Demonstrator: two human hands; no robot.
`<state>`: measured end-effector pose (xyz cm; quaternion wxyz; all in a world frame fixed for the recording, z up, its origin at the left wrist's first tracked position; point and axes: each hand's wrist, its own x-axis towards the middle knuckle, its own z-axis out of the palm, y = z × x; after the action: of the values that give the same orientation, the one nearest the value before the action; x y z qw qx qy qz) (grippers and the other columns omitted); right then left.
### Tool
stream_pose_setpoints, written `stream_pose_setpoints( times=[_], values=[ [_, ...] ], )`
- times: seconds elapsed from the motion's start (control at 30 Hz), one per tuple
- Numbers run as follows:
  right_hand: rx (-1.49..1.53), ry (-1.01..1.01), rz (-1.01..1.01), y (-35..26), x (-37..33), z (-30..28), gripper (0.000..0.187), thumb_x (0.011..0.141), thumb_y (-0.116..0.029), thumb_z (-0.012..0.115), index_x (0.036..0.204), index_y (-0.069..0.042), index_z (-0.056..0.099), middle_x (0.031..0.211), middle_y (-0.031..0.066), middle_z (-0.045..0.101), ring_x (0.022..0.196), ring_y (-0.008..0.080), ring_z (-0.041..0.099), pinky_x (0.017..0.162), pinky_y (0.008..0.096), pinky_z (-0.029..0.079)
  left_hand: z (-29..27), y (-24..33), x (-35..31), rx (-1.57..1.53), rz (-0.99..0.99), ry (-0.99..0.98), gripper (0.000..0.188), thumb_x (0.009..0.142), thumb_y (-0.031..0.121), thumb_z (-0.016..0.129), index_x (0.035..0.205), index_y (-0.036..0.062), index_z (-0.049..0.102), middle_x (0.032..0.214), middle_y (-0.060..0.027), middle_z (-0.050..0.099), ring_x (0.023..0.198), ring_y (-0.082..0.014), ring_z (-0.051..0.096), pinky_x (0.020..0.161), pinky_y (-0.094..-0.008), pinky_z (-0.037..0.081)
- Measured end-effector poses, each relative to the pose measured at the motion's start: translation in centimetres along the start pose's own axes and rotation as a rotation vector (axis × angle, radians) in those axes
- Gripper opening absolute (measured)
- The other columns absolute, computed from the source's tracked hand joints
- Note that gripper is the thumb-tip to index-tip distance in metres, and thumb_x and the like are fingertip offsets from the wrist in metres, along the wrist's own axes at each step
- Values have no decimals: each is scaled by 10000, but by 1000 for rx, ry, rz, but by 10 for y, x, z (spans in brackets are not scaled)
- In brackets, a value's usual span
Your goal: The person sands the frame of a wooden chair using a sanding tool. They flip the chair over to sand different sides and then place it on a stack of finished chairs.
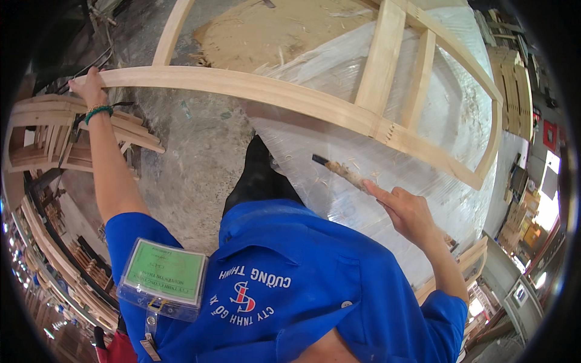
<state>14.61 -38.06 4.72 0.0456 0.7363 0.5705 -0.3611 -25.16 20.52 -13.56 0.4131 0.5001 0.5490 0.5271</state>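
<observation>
A large frame of pale, bare wood (242,82) lies slanted across the upper part of the view, with a long curved rail on the near side and several crosspieces. My left hand (91,88) is closed round the left end of that rail. Nearer my body, my right hand (407,212) grips a slim stick-like tool (346,173) with a rough tan body and a black tip. The tool points left, apart from the rail. Whether it is a brush or a scraper, I cannot tell.
The frame's right part rests over a surface wrapped in clear plastic (315,181). A tan board (260,30) lies beyond. Stacked wooden parts (57,130) stand at the left, more slatted pieces (511,91) at the far right. Grey concrete floor (187,157) shows beside my leg.
</observation>
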Motion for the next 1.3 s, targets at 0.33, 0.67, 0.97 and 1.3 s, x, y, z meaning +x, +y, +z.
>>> stream_pose_setpoints(
  times=[0.33,0.67,0.97,1.3],
  values=[
    [90,136,-108,-36,68,-11,520,859,-16,571,1328,-238,537,627,103,438,555,259,467,544,382,395,-49,6,-41,37,-135,150,1175,784,75,728,1401,70,-272,1259,-245,447,840,-308,667,726,-424,571],
    [2,163,-97,-45,82,-5,604,860,-35,549,1370,-348,467,615,66,396,513,236,460,474,375,400,-55,18,-20,47,-225,-74,466,1030,300,289,1279,-46,478,1242,-195,550,1146,-307,561,988,-396,455],
    [-9,127,-98,-59,89,-6,626,841,-25,556,1369,-350,467,622,68,390,499,239,449,466,369,409,-64,14,-22,57,-183,-105,452,1029,283,306,1259,-60,490,1201,-182,577,1131,-294,572,983,-376,452],
    [23,2,-194,-77,84,10,598,844,-30,577,1355,-328,488,628,66,450,509,227,480,449,353,418,-95,-1,-57,2,-181,-82,387,1024,263,324,1113,-48,537,1124,-165,600,1054,-281,598,958,-389,456]
  ],
)
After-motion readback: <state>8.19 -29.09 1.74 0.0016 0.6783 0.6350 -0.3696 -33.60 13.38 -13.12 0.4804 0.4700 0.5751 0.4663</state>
